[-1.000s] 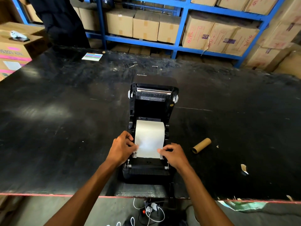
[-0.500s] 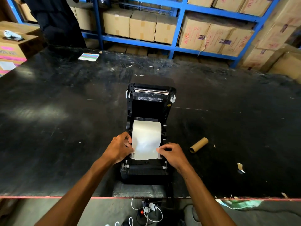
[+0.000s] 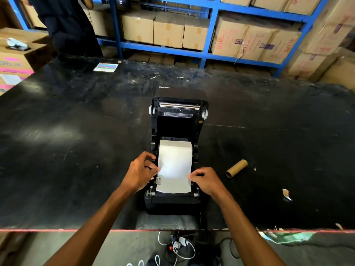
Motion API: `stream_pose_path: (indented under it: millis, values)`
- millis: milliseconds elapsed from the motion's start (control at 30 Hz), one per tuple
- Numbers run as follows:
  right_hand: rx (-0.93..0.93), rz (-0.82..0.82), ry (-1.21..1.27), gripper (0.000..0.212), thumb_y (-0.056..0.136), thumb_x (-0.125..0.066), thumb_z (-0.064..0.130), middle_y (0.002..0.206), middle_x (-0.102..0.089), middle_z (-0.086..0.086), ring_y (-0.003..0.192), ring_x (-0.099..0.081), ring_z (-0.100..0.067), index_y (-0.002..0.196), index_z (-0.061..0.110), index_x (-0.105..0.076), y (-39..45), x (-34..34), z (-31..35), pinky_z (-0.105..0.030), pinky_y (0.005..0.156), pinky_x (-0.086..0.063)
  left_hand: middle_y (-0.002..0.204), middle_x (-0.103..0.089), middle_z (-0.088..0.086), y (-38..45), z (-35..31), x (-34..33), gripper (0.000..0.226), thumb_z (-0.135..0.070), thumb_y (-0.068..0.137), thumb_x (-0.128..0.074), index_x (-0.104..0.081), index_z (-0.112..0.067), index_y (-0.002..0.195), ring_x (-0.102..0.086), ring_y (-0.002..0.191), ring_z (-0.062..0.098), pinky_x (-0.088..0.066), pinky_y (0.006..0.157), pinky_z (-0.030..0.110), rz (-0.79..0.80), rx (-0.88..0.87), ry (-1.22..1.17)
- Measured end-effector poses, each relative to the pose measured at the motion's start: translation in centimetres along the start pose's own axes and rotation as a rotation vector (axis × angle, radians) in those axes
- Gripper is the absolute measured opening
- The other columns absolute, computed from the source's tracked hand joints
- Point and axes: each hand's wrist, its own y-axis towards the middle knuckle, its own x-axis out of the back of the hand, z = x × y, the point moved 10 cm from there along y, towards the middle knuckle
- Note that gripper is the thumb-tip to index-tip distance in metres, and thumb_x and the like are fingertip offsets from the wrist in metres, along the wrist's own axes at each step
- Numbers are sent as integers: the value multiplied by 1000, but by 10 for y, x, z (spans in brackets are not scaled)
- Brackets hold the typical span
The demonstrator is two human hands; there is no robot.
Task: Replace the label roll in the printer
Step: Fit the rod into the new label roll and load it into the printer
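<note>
Printer (image 3: 177, 129): black plastic box, lid raised, near table edge.
Label paper (image 3: 174, 166): smooth white sheet drawn from the roll toward the near slot.
Left hand (image 3: 139, 172): fingertips pinching the paper's left edge.
Right hand (image 3: 206, 181): fingers curled, touching the right edge.
Empty core (image 3: 236, 168): brown cardboard tube, right of printer.
Table (image 3: 67, 141): scuffed, glossy black.

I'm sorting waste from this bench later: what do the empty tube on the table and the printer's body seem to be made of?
The empty tube looks like plain brown cardboard: matte, tan, thin-walled with a hollow open end. The printer body appears to be moulded black plastic, semi-matte with dull highlights; the shiny silver bar under its raised lid looks metallic, though that is uncertain. The label strip between the hands looks like white paper.
</note>
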Motion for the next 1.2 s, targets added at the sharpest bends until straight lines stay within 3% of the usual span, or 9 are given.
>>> stream_pose_path:
  millis: [100, 167, 233, 367, 533, 733, 867, 1000, 1200]
  values:
    - [35, -6, 7, 14, 77, -69, 30, 87, -70, 7, 94, -64, -17, 66, 22, -73, -2, 2, 3, -50, 97, -46, 68, -67, -4, -5, 1, -2, 30, -9, 82, -70, -55, -8, 108, -59, 54, 0, -48, 53, 13, -68, -27, -14]
    - [113, -107, 40, 6, 77, -70, 25, 100, -69, -1, 95, -62, -16, 74, 20, -71, -9, 8, 12, -33, 86, -53, 67, -67, -2, -6, 2, -2, 36, -7, 81, -70, -53, -6, 112, -60, 54, 0, -47, 54, 11, -71, -23, -8]
    - [215, -233, 50, 12, 74, -75, 25, 125, -56, -2, 114, -52, -15, 83, 20, -68, -23, 16, 20, -17, 89, -42, 67, -70, -3, -2, 0, -1, 51, -5, 80, -71, -45, -7, 124, -64, 62, 5, -51, 60, 20, -43, -10, 35]
    - [405, -48, -100, 25, 67, -79, 39, 156, -18, 9, 141, -8, -8, 89, 34, -69, -49, -14, 24, -32, 110, -10, 71, -72, -1, -1, 3, 4, 77, -3, 77, -71, -28, -12, 141, -65, 63, 8, -47, 55, 16, -59, 36, 20]
    - [349, -70, -52, 20, 70, -79, 32, 157, -19, 10, 144, -6, -9, 90, 31, -75, -64, -25, 2, -35, 114, -7, 71, -73, 0, -12, 10, -8, 77, -1, 77, -70, -29, -13, 142, -69, 67, 11, -53, 62, 23, -8, 38, 1]
    - [354, -179, -32, 9, 81, -70, 26, 150, -36, 6, 140, -22, -14, 86, 25, -78, -63, -10, 10, -36, 114, -16, 92, -66, -3, -26, -12, 12, 40, -13, 78, -74, -57, -19, 113, -64, 79, 10, -54, 68, 21, -124, -98, -9]
    - [389, -134, -86, 12, 83, -68, 28, 150, -31, 14, 140, -17, -7, 91, 26, -77, -69, -7, 11, -28, 111, -12, 104, -58, -15, -58, -33, -36, 36, -39, 74, -75, -63, -29, 107, -52, 97, 5, -41, 85, 23, 263, -409, 376]
    - [445, -54, -215, 13, 80, -69, 34, 153, -20, 19, 140, -6, -1, 89, 30, -77, -81, -14, 12, -1, 99, 6, 86, -69, -7, -80, -36, -41, 8, -28, 81, -70, -75, -24, 86, -54, 85, 10, -40, 77, 30, 256, -598, 502]
    - [558, -40, -351, 17, 78, -65, 44, 154, -13, 20, 141, 5, 5, 87, 35, -77, -101, -27, 2, -11, 107, 8, 92, -68, -3, -102, -26, -56, 19, -26, 91, -57, -73, -22, 100, -54, 91, 12, -43, 80, 27, 450, -640, 507]
